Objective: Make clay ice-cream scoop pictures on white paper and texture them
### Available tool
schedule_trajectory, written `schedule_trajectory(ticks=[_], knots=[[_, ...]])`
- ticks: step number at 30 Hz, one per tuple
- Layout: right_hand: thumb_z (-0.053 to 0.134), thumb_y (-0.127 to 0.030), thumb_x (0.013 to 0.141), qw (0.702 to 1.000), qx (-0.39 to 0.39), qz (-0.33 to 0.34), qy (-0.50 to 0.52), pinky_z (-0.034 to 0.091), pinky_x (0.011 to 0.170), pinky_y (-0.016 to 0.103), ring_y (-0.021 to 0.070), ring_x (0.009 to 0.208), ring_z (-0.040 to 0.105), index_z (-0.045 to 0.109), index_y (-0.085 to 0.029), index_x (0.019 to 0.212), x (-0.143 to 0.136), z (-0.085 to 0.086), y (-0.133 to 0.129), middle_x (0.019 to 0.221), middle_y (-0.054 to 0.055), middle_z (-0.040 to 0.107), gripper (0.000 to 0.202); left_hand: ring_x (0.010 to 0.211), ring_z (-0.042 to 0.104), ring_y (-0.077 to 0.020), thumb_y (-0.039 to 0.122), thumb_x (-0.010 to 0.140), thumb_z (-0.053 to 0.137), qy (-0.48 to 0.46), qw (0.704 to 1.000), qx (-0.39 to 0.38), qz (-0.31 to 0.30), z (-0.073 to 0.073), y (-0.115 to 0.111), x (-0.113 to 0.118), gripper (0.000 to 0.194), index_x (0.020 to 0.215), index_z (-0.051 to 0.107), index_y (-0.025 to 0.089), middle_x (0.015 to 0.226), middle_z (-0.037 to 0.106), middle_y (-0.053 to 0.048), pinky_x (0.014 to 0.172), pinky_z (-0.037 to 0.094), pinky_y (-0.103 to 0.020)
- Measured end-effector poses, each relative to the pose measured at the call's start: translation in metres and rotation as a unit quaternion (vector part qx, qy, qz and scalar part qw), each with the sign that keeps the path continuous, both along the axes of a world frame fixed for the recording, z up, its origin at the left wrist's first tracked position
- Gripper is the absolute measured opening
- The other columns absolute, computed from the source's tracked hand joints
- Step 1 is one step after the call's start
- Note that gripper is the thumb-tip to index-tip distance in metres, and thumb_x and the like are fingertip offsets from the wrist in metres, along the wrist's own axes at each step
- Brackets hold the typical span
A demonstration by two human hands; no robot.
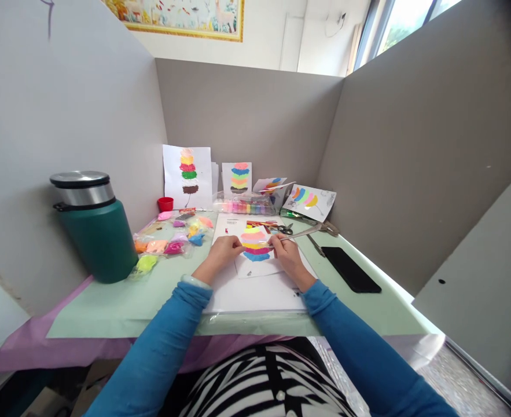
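A small white sheet with curved stripes of yellow, pink, magenta and blue clay lies on a larger white board in front of me. My right hand is closed around a silver fork; its handle points up to the right and its tines lie over the stripes. At the sheet's left edge is my left hand, its fingers pressed together and touching the stripes' side. Whether anything sits between those fingertips is hidden.
Bagged coloured clay and a green flask stand left. A phone lies right, near scissors. Clay pictures, a red cup and a clear pack line the back. Grey partitions surround the table.
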State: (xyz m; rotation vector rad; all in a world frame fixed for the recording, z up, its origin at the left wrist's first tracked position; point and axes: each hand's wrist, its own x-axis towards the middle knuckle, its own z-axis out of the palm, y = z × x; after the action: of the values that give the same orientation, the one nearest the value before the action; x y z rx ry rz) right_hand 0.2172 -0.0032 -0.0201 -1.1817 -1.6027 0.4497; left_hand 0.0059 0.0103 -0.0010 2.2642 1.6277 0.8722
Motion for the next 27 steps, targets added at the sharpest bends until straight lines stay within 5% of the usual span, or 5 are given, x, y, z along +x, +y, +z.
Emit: schedule_trajectory(ticks=[7,13,27], knots=[[0.04,-0.043,0.089,0.994,-0.031,0.011,-0.108,0.042,0.068,0.023,0.0152,0.067,0.061,0.063,-0.019,0.069,0.007,-0.006,-0.001,0.068,0.001,0.067,0.038,0.088,0.063,-0.0188,0.027,0.083,0.055,0.085,0.996,0.017,-0.034,-0.002,-0.006,0.0,0.024,0.102,0.068,0.02,0.102,0.069,-0.007,0.079,0.046,-0.027],[0.041,-0.041,0.09,0.988,-0.043,0.028,-0.143,0.042,0.067,0.023,0.0155,0.065,0.061,0.062,-0.02,0.065,0.002,-0.004,-0.007,0.063,0.001,0.066,0.039,0.081,0.063,-0.0198,0.027,0.079,0.057,0.134,0.991,-0.01,-0.021,-0.002,-0.006,-0.001,0.015,0.081,0.069,0.019,0.09,0.068,-0.007,0.069,0.046,-0.026],[0.041,-0.038,0.091,0.985,-0.058,-0.004,-0.163,0.039,0.066,0.024,0.0152,0.063,0.06,0.062,-0.02,0.063,-0.003,-0.002,-0.007,0.061,0.001,0.066,0.039,0.08,0.063,-0.0201,0.026,0.078,0.056,0.14,0.99,-0.009,-0.021,0.001,-0.008,0.0,0.017,0.083,0.07,0.018,0.09,0.069,-0.008,0.068,0.045,-0.026]])
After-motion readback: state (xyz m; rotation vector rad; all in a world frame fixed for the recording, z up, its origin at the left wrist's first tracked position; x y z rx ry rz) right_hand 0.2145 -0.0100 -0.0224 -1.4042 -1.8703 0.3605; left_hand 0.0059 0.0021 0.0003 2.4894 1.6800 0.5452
